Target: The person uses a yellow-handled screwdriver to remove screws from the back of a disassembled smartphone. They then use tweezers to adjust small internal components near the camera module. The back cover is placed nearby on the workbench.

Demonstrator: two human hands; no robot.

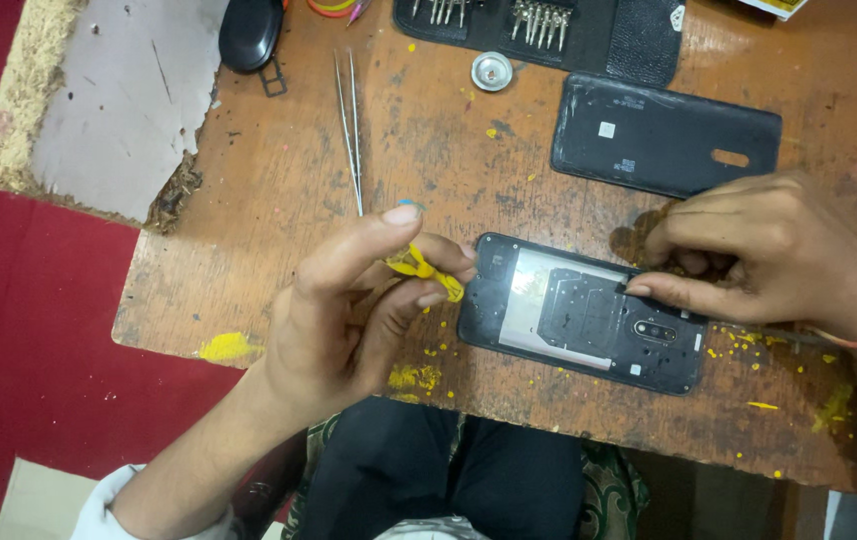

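head view: the step looks like opening up the black slab-shaped phone with its back cover off [584, 320], lying on the worn brown wooden table [279, 200]. the left hand [349, 310], just left of the phone, pinches a small yellow plastic pry tool [424, 270]. the right hand [779, 255] presses fingertips on the phone's upper right edge, grasping nothing. next the tool tip needs to meet the phone's left edge, near but not yet touching.

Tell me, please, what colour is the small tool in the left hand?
Yellow tool, seen best in the head view.
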